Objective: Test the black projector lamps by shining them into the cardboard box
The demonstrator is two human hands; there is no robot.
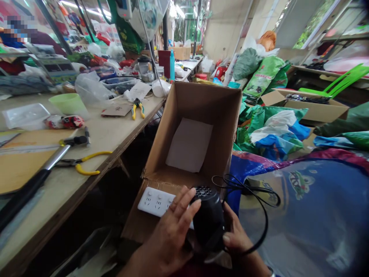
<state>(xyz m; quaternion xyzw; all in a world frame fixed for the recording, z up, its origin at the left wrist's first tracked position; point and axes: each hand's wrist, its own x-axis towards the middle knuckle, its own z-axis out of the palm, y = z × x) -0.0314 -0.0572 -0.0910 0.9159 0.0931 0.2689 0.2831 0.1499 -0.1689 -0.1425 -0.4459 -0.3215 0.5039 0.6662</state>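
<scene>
A black rounded device with a perforated top stands upright close to me, and its black cord loops off to the right. My right hand is closed around the device's right side, thumb in front. Against its left edge, my left hand has its fingers stretched out, the fingertips at the rim; its thumb is hidden. Partly behind the left hand, a white power strip lies on the flap of a cardboard box. The box faces me with its mouth open, and a pale sheet lies inside.
Left, a workbench carries a hammer, yellow-handled pliers, more pliers and a pale green cup. Right of the box lie green bags and a large clear-fronted bag. A person sits at the far left.
</scene>
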